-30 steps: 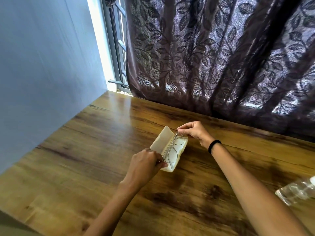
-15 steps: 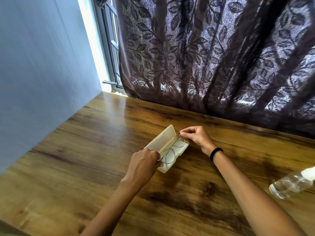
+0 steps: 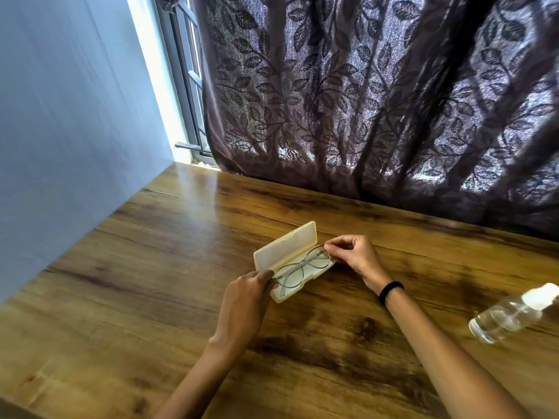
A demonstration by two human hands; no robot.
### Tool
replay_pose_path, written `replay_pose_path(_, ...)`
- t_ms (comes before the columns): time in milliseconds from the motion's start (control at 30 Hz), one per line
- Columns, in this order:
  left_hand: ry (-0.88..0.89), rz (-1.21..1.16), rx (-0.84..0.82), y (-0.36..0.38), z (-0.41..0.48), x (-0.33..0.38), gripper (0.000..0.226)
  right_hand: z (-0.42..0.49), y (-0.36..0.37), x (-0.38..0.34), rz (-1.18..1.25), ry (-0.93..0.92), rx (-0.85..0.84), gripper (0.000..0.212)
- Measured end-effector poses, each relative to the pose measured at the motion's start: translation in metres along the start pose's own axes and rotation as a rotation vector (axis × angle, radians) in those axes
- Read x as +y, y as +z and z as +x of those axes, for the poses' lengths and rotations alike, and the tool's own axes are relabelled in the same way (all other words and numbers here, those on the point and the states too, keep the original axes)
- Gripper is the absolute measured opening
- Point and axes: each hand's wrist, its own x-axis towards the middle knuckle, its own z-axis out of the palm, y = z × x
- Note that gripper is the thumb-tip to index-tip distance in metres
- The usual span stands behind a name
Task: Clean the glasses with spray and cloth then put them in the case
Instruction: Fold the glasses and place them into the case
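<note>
A cream hard case (image 3: 286,244) lies open in the middle of the wooden table (image 3: 151,252), its lid tilted up toward the far left. Thin-framed glasses (image 3: 302,267) rest folded inside the case's tray. My left hand (image 3: 245,300) pinches the near end of the frame at the case's near corner. My right hand (image 3: 355,257) pinches the far end of the frame at the case's far right corner. A clear spray bottle (image 3: 511,316) with a white cap lies on its side at the right edge. No cloth is visible.
A dark leaf-patterned curtain (image 3: 378,101) hangs along the table's far edge. A pale blue wall (image 3: 69,116) borders the left side, with a window frame (image 3: 187,86) in the corner. A black band circles my right wrist (image 3: 390,291).
The glasses have settled lower into the case's tray, with both hands staying on the frame's ends. The camera view has shifted, bringing the spray bottle further into view at the right.
</note>
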Motion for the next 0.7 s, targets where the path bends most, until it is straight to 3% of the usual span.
replay_pose_path(233,-0.139,-0.128,0.075,0.007,-0.006,-0.003,0.022,-0.005,0.001,0.001,-0.02,-0.071,0.014,0.011)
replay_pose_path(700,-0.154,-0.145,0.05,0.004,-0.011,-0.006,0.024,-0.01,0.015,0.004,-0.078,-0.135,0.086,0.012)
